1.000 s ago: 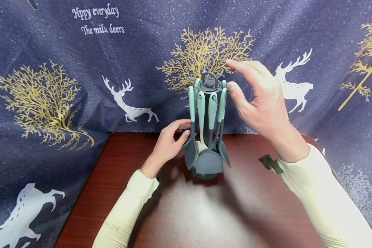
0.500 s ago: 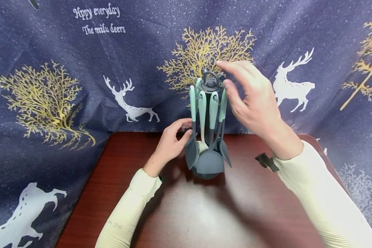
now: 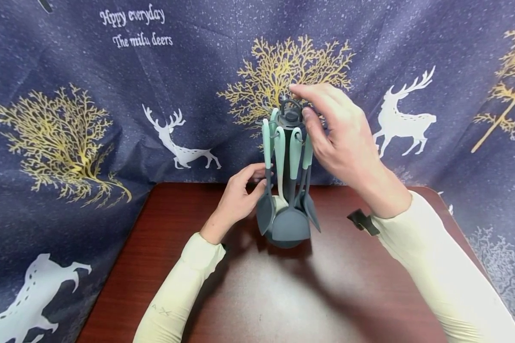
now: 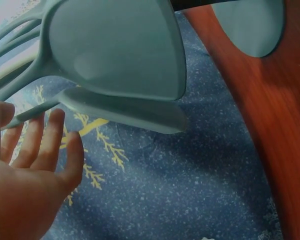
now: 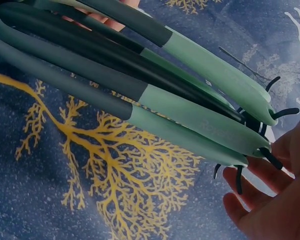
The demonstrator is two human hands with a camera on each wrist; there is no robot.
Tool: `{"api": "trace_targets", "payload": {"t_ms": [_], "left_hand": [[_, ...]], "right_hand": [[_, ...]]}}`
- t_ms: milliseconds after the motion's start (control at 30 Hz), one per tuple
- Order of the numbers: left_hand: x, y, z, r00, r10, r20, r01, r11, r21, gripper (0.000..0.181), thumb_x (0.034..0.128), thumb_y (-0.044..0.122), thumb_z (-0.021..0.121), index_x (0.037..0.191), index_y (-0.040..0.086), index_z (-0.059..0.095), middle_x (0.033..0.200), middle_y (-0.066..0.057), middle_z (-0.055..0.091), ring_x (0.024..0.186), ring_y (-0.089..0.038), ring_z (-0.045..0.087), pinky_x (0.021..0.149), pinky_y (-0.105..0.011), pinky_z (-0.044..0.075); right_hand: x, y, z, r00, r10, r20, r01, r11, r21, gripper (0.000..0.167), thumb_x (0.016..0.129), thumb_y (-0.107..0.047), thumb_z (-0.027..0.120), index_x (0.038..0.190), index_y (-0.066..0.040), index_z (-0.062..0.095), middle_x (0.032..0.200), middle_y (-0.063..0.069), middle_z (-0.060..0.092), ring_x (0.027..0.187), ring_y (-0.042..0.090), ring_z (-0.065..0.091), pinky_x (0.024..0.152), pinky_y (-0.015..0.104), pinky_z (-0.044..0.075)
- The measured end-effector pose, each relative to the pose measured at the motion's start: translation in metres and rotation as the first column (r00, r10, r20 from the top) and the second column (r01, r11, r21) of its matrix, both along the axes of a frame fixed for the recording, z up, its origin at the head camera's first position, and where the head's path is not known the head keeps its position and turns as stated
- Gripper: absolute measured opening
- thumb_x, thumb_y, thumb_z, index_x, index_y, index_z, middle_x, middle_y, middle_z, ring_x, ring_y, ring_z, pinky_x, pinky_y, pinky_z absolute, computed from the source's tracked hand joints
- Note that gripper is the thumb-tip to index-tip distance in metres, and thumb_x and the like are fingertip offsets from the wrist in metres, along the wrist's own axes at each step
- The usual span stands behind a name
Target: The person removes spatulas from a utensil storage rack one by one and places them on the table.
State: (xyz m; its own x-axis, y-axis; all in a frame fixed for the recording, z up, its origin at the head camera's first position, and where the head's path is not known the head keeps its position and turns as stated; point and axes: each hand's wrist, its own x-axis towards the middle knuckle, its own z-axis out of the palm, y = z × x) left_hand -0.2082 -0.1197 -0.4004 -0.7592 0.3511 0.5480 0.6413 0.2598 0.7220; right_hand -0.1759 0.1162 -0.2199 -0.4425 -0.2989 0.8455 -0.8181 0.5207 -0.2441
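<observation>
A dark utensil stand (image 3: 288,143) with a ring handle (image 3: 290,110) on top stands upright near the far table edge. From its hooks hang several utensils with mint-green handles (image 3: 295,152). A grey turner (image 3: 290,225) hangs at the front, and a cream-coloured utensil (image 3: 279,204) shows behind it. My left hand (image 3: 239,191) is at the left side, its relaxed fingers beside a dark utensil shaft (image 4: 32,111); contact is unclear. At the top right, my right hand (image 3: 343,131) spreads thumb and fingers beside the ring handle, with hooks (image 5: 271,158) close to the fingers.
The stand is on a brown wooden table (image 3: 154,257). Close behind it hangs a dark blue cloth (image 3: 223,57) printed with deer and golden trees. Black straps (image 3: 362,222) are worn at the wrists.
My right hand has moved left, bringing its thumb and index finger over the stand's top. My left hand and the utensils have hardly shifted.
</observation>
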Motion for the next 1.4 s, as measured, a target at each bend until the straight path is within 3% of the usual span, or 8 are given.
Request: {"api": "trace_targets", "payload": {"t_ms": [267,500,733,1000,1400], "left_hand": [[-0.0008,0.0007,0.0011,1.000,0.014,-0.026,-0.014,1.000,0.022,0.033,0.1056,0.008,0.064,0.139,0.004,0.066,0.127,-0.005,0.073,0.113,-0.018,0.071,0.097,-0.045,0.058],[0.0013,0.0010,0.0022,0.999,0.026,-0.024,-0.025,0.999,0.033,0.033,0.1063,0.010,0.064,0.140,0.011,0.066,0.125,-0.003,0.073,0.111,-0.016,0.071,0.096,-0.036,0.058],[0.0003,0.0032,0.0016,1.000,0.014,-0.021,-0.013,0.998,0.062,0.035,0.1048,0.002,0.063,0.139,0.006,0.065,0.123,-0.011,0.074,0.108,-0.021,0.072,0.092,-0.039,0.060],[-0.0011,0.0072,-0.0011,0.999,0.030,-0.028,-0.028,0.997,0.078,0.033,0.1024,-0.008,0.061,0.135,-0.005,0.064,0.120,-0.023,0.072,0.102,-0.032,0.071,0.087,-0.050,0.060],[-0.0007,0.0045,-0.0015,1.000,0.012,-0.029,-0.009,0.994,0.105,0.031,0.1063,0.004,0.062,0.137,0.007,0.066,0.119,-0.008,0.072,0.101,-0.019,0.071,0.086,-0.038,0.061]], "right_hand": [[-0.0033,-0.0015,-0.0031,0.999,0.000,-0.050,0.002,0.999,0.049,0.037,0.106,0.001,0.051,0.139,-0.004,0.068,0.125,0.015,0.073,0.119,0.031,0.066,0.108,0.043,0.049],[-0.0048,-0.0036,-0.0033,0.994,-0.004,-0.108,0.011,0.998,0.063,0.033,0.106,0.000,0.056,0.134,-0.002,0.072,0.122,0.016,0.075,0.114,0.033,0.069,0.104,0.045,0.051],[-0.0044,-0.0041,-0.0025,0.992,-0.042,-0.120,0.051,0.996,0.071,0.031,0.106,-0.003,0.057,0.132,-0.005,0.074,0.123,0.013,0.077,0.114,0.031,0.071,0.103,0.044,0.052],[-0.0038,-0.0047,-0.0021,0.993,-0.056,-0.106,0.062,0.996,0.058,0.031,0.106,-0.003,0.057,0.131,-0.006,0.075,0.109,0.009,0.080,0.106,0.028,0.072,0.094,0.044,0.055],[-0.0044,-0.0062,-0.0035,0.992,-0.053,-0.116,0.059,0.997,0.049,0.033,0.104,0.001,0.056,0.130,-0.005,0.076,0.106,0.009,0.080,0.101,0.029,0.072,0.088,0.045,0.054]]}}
